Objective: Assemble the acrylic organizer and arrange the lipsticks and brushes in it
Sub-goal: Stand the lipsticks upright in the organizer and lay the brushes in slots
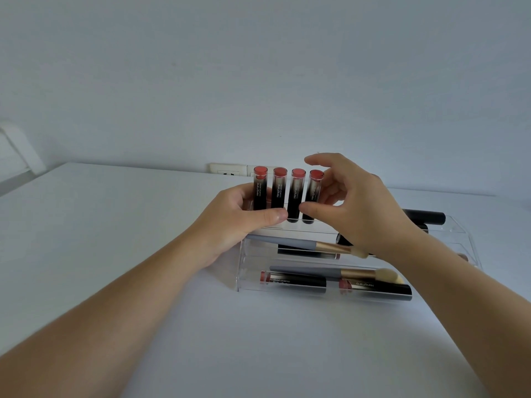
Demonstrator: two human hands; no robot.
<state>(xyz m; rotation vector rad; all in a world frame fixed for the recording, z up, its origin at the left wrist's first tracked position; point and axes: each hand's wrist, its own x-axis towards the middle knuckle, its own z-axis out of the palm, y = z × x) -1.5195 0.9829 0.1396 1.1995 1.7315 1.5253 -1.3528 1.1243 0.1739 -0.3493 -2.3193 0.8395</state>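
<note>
A clear acrylic stepped organizer (242,271) stands on the white table. Several lipsticks with red tops stand upright in its top tier, from the leftmost (260,185) to the rightmost (314,186). My left hand (238,214) wraps around the two left ones, thumb across their front. My right hand (359,208) curls loosely by the rightmost one, thumb near its base and fingers spread. Two grey-handled brushes lie in the lower tiers, one in the middle (287,242) and one at the front (359,273). Two lipsticks (296,280) (379,288) lie along the front tier.
A black tube (425,216) lies on the top tier's right side, partly hidden by my right wrist. A wall socket (228,169) sits just behind the organizer. The table's far edge meets the wall close behind.
</note>
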